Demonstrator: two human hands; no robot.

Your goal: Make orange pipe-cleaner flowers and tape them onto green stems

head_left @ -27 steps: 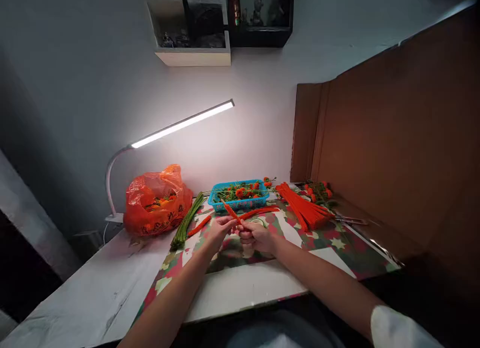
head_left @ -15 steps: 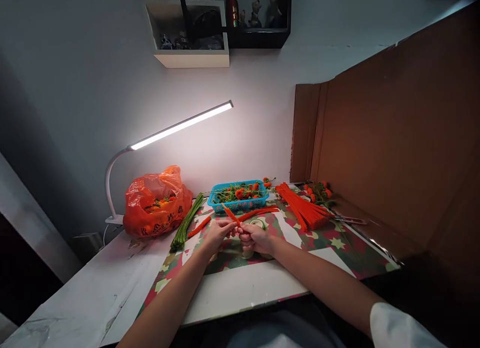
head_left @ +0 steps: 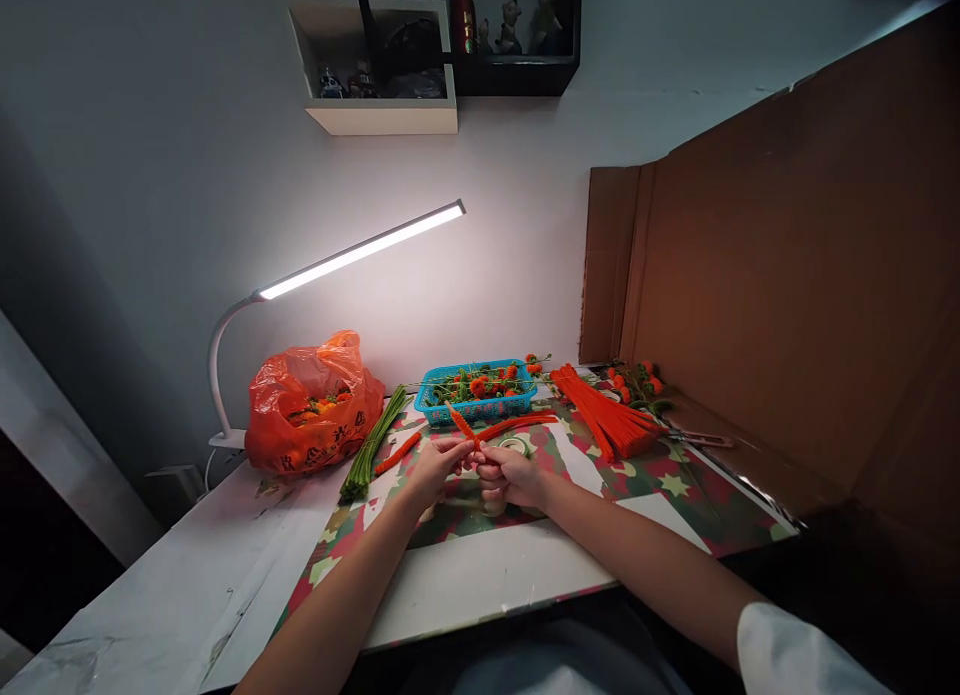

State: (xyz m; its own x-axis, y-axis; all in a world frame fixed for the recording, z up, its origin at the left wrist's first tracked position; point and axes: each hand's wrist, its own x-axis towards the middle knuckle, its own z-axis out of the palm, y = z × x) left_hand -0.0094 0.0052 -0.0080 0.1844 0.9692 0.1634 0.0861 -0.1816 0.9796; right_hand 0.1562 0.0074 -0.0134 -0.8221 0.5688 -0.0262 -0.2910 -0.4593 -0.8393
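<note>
My left hand (head_left: pixel 433 467) and my right hand (head_left: pixel 510 472) meet over the patterned mat (head_left: pixel 675 490), both pinched on crossed orange pipe cleaners (head_left: pixel 491 430) that stick up and fan out from between the fingers. One orange end points up-left, a longer one runs right toward the blue basket (head_left: pixel 478 406). A loose orange pipe cleaner (head_left: pixel 398 451) lies just left of my left hand.
A blue basket of orange pom-pom flowers sits behind the hands. A bundle of orange pipe cleaners (head_left: pixel 604 415) lies right, green stems (head_left: pixel 373 442) left, an orange plastic bag (head_left: pixel 311 405) far left. A desk lamp (head_left: pixel 330 265) arches over; cardboard (head_left: pixel 780 275) stands at right. Scissors (head_left: pixel 697 438) lie nearby.
The hands have stayed together at the same spot, with only small finger movement on the orange pipe cleaners. The view has shifted slightly.
</note>
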